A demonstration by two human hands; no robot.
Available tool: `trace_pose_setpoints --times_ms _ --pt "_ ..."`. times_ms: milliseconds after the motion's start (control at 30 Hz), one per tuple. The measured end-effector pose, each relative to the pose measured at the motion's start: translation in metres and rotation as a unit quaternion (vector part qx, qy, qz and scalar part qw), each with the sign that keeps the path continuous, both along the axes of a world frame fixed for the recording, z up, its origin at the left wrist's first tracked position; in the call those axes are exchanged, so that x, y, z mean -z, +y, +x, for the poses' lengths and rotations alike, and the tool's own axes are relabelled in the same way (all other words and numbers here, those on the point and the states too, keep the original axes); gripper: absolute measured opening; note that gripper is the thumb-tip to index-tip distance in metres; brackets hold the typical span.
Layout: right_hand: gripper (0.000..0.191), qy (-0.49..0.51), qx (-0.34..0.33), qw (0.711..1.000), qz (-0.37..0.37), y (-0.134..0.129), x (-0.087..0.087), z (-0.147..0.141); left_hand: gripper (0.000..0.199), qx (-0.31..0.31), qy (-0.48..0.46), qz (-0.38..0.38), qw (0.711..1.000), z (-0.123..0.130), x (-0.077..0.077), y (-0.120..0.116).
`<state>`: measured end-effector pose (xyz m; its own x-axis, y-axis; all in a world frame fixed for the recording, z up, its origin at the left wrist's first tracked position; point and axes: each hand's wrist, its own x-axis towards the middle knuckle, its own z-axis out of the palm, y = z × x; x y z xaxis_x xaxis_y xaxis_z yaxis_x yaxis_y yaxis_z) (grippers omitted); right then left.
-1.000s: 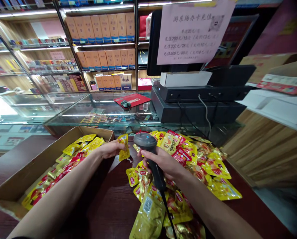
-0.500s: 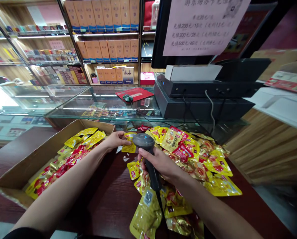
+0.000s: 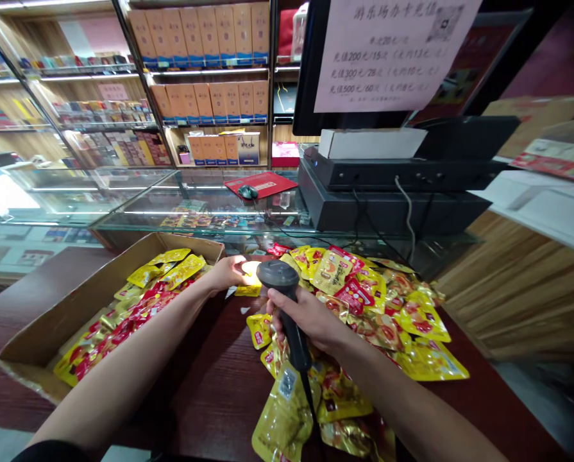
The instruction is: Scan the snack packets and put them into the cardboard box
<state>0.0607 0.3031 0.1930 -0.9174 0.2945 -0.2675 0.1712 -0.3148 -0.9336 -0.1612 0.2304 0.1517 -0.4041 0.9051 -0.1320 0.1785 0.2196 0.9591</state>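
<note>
My right hand (image 3: 299, 314) is wrapped round the handle of a black barcode scanner (image 3: 294, 340), its head turned toward my left hand. Light from the scanner falls brightly on a small yellow snack packet (image 3: 249, 290). Pinching that packet by its left side is my left hand (image 3: 227, 272), just above the table. A heap of yellow, red and gold snack packets (image 3: 373, 289) spreads under and to the right of the scanner. Left of my left forearm, an open cardboard box (image 3: 70, 307) holds several more such packets (image 3: 145, 301).
Behind the dark red table (image 3: 204, 391) stands a glass display counter (image 3: 142, 208) with a red mouse pad (image 3: 272, 184) and a mouse (image 3: 247, 192). A black till machine (image 3: 392, 192) and a monitor with a paper sign (image 3: 387, 58) rise at back right. The scanner's cable trails downward.
The scanner's light has come on and shines on the yellow packet in my left hand. Both hands keep nearly the same place; the view has shifted slightly.
</note>
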Motion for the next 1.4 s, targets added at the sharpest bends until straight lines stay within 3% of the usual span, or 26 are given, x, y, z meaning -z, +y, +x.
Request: trace_pose_setpoints --times_ms 200,467,567,700,867,1100,1200,1300,1400 --pt "0.038 -0.002 -0.006 1.0 0.01 0.001 -0.004 0.001 0.034 -0.001 -0.005 -0.007 1.0 0.001 0.0 0.0" --pt "0.035 0.011 0.032 0.999 0.002 -0.001 -0.015 0.001 0.04 -0.008 -0.049 0.024 0.998 -0.001 0.001 0.002" --pt "0.035 0.015 0.023 0.999 0.018 -0.002 -0.015 0.003 0.043 -0.031 -0.068 0.03 0.997 0.001 -0.008 -0.001" --pt "0.035 0.024 0.009 0.999 0.036 -0.003 -0.014 0.004 0.044 -0.058 -0.077 0.043 0.994 -0.001 -0.031 -0.01" --pt "0.04 0.011 -0.017 0.998 0.059 -0.009 -0.019 -0.001 0.045 -0.082 -0.031 0.072 0.994 -0.021 -0.068 -0.045" --pt "0.041 0.017 -0.027 0.997 0.07 -0.012 -0.029 -0.008 0.05 -0.19 0.1 0.054 0.975 -0.074 -0.114 -0.144" --pt "0.04 0.034 -0.025 0.996 0.077 -0.011 -0.033 -0.011 0.048 -0.221 0.137 0.023 0.965 -0.081 -0.128 -0.172" --pt "0.041 0.038 -0.032 0.996 0.079 -0.012 -0.038 -0.015 0.044 -0.214 0.149 0.027 0.965 -0.075 -0.131 -0.174" --pt "0.041 0.043 -0.036 0.996 0.074 -0.012 -0.042 -0.014 0.041 -0.181 0.135 0.041 0.973 -0.058 -0.117 -0.149"
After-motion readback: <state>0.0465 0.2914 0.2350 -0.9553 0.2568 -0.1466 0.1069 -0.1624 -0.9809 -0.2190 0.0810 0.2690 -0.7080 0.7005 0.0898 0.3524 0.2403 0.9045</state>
